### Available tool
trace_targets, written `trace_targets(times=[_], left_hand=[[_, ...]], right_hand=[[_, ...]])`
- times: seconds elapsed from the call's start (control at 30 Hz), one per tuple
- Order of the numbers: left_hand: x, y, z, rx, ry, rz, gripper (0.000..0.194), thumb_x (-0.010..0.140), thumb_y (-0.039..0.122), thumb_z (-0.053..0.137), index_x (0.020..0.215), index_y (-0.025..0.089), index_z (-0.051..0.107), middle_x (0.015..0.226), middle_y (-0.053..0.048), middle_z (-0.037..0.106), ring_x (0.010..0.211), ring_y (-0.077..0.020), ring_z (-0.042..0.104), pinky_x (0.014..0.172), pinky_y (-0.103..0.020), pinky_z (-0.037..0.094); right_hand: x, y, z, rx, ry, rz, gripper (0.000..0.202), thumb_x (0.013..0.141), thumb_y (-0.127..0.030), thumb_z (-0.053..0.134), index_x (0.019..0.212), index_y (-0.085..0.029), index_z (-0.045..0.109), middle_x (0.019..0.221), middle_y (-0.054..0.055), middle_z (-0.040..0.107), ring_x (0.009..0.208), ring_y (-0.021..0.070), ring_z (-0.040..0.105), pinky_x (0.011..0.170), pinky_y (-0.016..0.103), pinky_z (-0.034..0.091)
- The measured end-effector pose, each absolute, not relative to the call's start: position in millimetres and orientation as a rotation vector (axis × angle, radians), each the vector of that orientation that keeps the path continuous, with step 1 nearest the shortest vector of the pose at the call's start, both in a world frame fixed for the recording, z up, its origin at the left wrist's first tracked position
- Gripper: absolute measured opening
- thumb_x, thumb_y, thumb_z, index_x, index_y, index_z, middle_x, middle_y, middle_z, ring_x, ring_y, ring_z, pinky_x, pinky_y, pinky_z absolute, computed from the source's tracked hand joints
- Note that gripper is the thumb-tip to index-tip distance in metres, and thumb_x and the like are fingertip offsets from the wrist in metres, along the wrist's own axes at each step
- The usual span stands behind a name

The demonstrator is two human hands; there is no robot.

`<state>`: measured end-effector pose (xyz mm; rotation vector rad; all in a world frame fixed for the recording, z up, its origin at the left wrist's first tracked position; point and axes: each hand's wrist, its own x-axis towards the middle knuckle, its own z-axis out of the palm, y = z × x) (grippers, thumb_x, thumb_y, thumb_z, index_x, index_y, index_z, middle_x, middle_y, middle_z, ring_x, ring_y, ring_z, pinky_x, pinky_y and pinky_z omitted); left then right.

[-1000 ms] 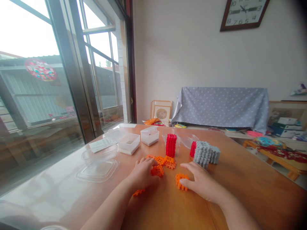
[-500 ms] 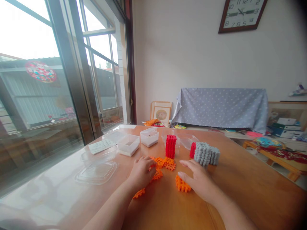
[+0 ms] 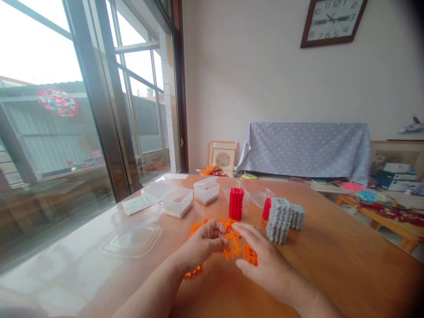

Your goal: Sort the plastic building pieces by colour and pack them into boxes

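Observation:
My left hand (image 3: 204, 245) pinches an orange interlocking piece (image 3: 233, 247) near the middle of the table. Facing it from the right, my right hand (image 3: 261, 260) has its thumb and fingers apart, with nothing between them that I can make out. A small orange stack (image 3: 250, 255) stands just behind its fingers, partly covered. Loose orange pieces (image 3: 198, 225) lie behind and beside my left hand. Farther back a red stack (image 3: 236, 204) stands upright. Grey stacks (image 3: 278, 221) stand to the right, with a red block (image 3: 266, 209) touching them.
Two clear containers (image 3: 178, 201) stand at the back left of the wooden table (image 3: 334, 256). Clear lids (image 3: 132, 239) and a written sheet (image 3: 139, 203) lie left of them. Another clear lid (image 3: 261, 196) is behind the grey stacks. A window is on the left.
My left hand has lifted an orange piece and moved right with it. My right hand has shifted left, in front of the small orange stack.

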<state>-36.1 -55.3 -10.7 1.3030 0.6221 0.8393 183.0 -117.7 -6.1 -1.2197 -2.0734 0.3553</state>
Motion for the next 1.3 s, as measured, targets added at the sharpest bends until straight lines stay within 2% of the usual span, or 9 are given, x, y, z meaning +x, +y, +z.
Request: trace_targets(times=[0.13,0.3,0.53,0.67,0.73,0.8,0.97,1.13,1.3], left_hand=[[-35,-57,-11,1.309,0.620,0.801,0.041,0.076,0.027,0.083,0.105,0.020,0.054,0.081,0.002,0.064,0.071,-0.0112,0.061,0.066,-0.023,0.041],[-35,-59,-10,1.228,0.632,0.850,0.026,0.084,0.030,0.072,0.103,0.020,0.057,0.087,0.000,0.065,0.070,-0.0103,0.060,0.069,-0.025,0.043],[-34,-57,-14,1.313,0.607,0.788,0.032,0.072,0.010,0.069,0.101,0.019,0.059,0.078,0.000,0.066,0.071,-0.0124,0.061,0.072,-0.027,0.044],[-34,-56,-12,1.344,0.680,0.830,0.026,0.075,0.017,0.073,0.100,0.016,0.065,0.083,-0.001,0.066,0.071,-0.0116,0.058,0.070,-0.026,0.043],[-34,-56,-10,1.361,0.710,0.829,0.026,0.076,0.022,0.075,0.099,0.015,0.067,0.083,-0.002,0.065,0.071,-0.0114,0.057,0.069,-0.025,0.043],[-34,-57,-9,1.363,0.718,0.822,0.026,0.075,0.023,0.075,0.098,0.015,0.066,0.081,-0.001,0.065,0.069,-0.0114,0.057,0.068,-0.025,0.042],[-32,-59,-13,1.335,0.680,0.797,0.035,0.074,0.019,0.075,0.103,0.019,0.057,0.075,0.002,0.063,0.065,-0.0109,0.056,0.065,-0.025,0.041],[-31,-61,-11,1.390,0.681,0.765,0.039,0.080,0.033,0.078,0.109,0.020,0.054,0.084,0.000,0.067,0.074,-0.0144,0.063,0.070,-0.027,0.044],[-38,-57,-2,1.396,0.787,0.911,0.034,0.081,0.032,0.075,0.106,0.021,0.055,0.089,0.000,0.068,0.079,-0.0141,0.063,0.070,-0.025,0.043]], right_hand=[[178,-120,-5,-1.183,-2.129,0.327,0.068,0.076,-0.011,0.061,0.140,-0.032,0.056,0.142,0.003,0.059,0.133,0.0231,0.052,0.116,0.040,0.041],[176,-117,-5,-1.224,-2.049,0.290,0.058,0.076,-0.015,0.067,0.132,-0.031,0.060,0.127,0.005,0.064,0.120,0.0249,0.058,0.105,0.039,0.048],[176,-114,-8,-1.392,-1.992,0.257,0.062,0.073,-0.030,0.079,0.132,-0.033,0.060,0.117,0.005,0.064,0.111,0.0289,0.060,0.097,0.041,0.050],[178,-117,-7,-1.390,-2.039,0.290,0.074,0.070,-0.033,0.080,0.140,-0.033,0.055,0.129,0.006,0.060,0.119,0.0298,0.057,0.103,0.043,0.048],[180,-119,-6,-1.335,-2.076,0.290,0.079,0.072,-0.028,0.076,0.146,-0.033,0.049,0.142,0.006,0.054,0.131,0.0298,0.051,0.113,0.044,0.042],[180,-120,-4,-1.278,-2.116,0.280,0.078,0.074,-0.022,0.071,0.148,-0.033,0.049,0.148,0.004,0.051,0.136,0.0282,0.047,0.117,0.043,0.037],[177,-124,1,-1.240,-2.190,0.328,0.066,0.074,-0.018,0.070,0.137,-0.034,0.060,0.132,0.003,0.063,0.122,0.0257,0.057,0.108,0.039,0.045],[188,-121,2,-1.318,-2.172,0.397,0.050,0.075,-0.028,0.076,0.124,-0.032,0.068,0.116,0.003,0.066,0.107,0.0243,0.062,0.096,0.036,0.050],[222,-105,-5,-1.490,-2.031,0.377,0.049,0.076,-0.037,0.077,0.122,-0.027,0.070,0.117,0.006,0.065,0.111,0.0264,0.061,0.101,0.038,0.046]])
